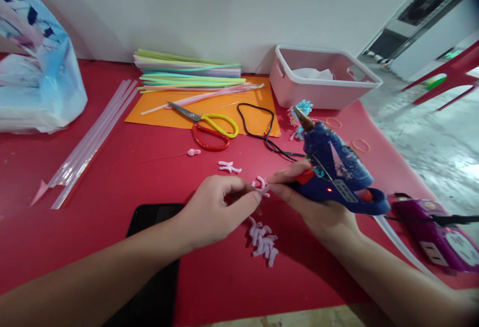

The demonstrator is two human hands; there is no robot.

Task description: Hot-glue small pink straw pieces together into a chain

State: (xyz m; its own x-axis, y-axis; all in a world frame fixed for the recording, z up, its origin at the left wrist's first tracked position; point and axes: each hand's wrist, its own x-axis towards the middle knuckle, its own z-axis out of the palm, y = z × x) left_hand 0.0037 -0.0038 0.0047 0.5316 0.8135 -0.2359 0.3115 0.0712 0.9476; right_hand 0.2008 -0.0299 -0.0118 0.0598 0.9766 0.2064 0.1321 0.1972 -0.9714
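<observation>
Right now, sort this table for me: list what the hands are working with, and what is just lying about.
In use: left hand pinching a curled pink straw piece; right hand gripping the blue hot glue gun; pile of pink straw pieces below the hands.
Lying about: scissors, bundle of coloured straws, orange sheet, white basket, plastic bag.

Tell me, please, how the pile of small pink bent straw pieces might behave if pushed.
The small pink bent straw pieces look thin, so probably light and apt to scatter. Being curved, they would likely skid, not roll, on the red table.
</observation>
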